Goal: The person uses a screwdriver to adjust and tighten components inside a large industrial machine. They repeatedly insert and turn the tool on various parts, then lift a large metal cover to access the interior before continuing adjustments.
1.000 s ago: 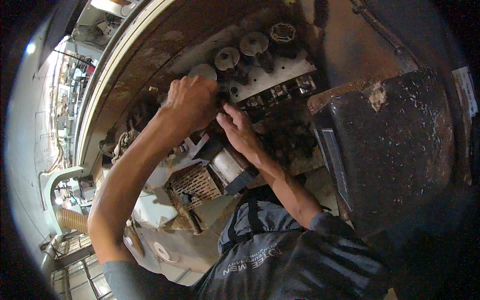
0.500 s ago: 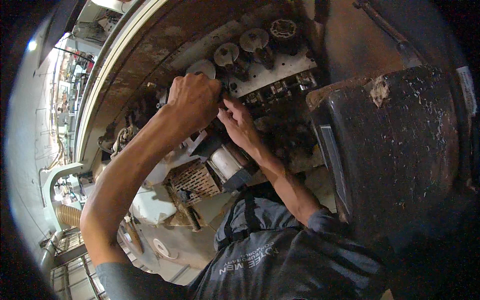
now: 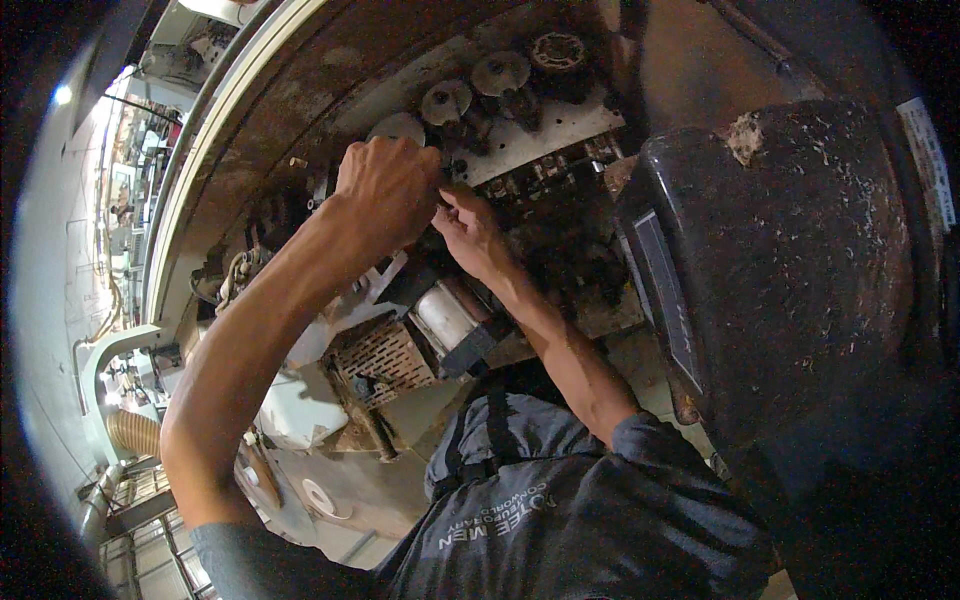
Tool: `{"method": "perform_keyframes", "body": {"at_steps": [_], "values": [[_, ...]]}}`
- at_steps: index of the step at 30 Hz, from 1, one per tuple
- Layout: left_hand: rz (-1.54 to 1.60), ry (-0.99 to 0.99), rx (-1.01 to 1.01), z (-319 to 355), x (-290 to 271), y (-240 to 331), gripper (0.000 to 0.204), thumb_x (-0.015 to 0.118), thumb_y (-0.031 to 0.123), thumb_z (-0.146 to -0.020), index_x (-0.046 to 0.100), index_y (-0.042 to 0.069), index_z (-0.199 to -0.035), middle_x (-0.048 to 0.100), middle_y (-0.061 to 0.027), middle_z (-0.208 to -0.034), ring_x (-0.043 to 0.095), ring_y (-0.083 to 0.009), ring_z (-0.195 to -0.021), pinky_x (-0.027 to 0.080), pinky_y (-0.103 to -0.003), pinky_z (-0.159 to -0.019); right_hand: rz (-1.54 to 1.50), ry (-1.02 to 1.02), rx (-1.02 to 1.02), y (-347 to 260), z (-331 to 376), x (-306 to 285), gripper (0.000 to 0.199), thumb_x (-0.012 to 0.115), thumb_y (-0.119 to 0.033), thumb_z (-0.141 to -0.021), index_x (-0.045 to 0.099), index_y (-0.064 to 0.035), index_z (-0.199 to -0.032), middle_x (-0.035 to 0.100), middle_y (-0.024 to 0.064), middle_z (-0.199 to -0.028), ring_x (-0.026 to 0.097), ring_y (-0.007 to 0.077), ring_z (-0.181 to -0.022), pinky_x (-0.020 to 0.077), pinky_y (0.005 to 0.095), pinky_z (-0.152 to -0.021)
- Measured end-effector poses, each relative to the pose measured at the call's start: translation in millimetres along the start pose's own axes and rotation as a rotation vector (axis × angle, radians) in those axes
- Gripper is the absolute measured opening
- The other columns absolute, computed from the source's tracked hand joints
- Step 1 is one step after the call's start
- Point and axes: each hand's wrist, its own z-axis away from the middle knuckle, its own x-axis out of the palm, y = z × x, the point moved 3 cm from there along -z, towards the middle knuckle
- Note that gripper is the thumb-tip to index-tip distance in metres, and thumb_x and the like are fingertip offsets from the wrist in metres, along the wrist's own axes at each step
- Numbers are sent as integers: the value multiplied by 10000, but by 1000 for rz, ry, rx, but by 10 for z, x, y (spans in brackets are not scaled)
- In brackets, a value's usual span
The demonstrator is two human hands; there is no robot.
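From my remote seat the far left is only a bright slice of workshop, with a ribbed tan hose [image 3: 128, 432] low in it, well apart from the work. Moving right, my left hand [image 3: 385, 190] is raised against the machine, fingers curled tight into a fist around something small; the thing itself is hidden under the knuckles, so I cannot tell what it clamps. I judge the fist is closed that hard to get purchase on a part seated in the greasy mechanism. It sits just below a pale round knob [image 3: 397, 127], which is the nearest of a row of grimy toothed rollers [image 3: 446, 101] running right along a light metal plate [image 3: 545, 135]. Just to its right my right hand [image 3: 470, 232] comes in with thumb and fingers pinched together at the same spot, touching the left, probably steadying or guiding what the left grips; what lies between the fingertips is too small to make out. Nearer, below both hands, a shiny metal cylinder [image 3: 445, 315] and a perforated rusty guard [image 3: 385, 355] stand untouched. At far right a dark, dust-flecked housing [image 3: 790, 270] crowds the view, which would explain both arms reaching in from the left.
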Motion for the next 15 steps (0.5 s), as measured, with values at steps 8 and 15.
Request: {"method": "perform_keyframes", "body": {"at_steps": [8, 15], "values": [[33, 11, 11, -3, 7, -17, 137, 683, 134, -771, 723, 36, -857, 710, -192, -888, 710, -350, -855, 575, -451, -676, 154, 20, -13, -19, 13, -32, 353, 535, -62, -974, 520, 16, -1317, 620, 137, -1229, 598, 187, -1076, 499, 312, -894], [20, 86, 30, 15, 39, -16, 141, 669, 138, -775, 727, 48, -867, 710, -181, -880, 711, -341, -847, 575, -439, -691, -72, 22, -62, 100, -6, 7, 352, 508, -41, -982, 506, 9, -1330, 603, 138, -1250, 596, 195, -1091, 496, 316, -918]]}}
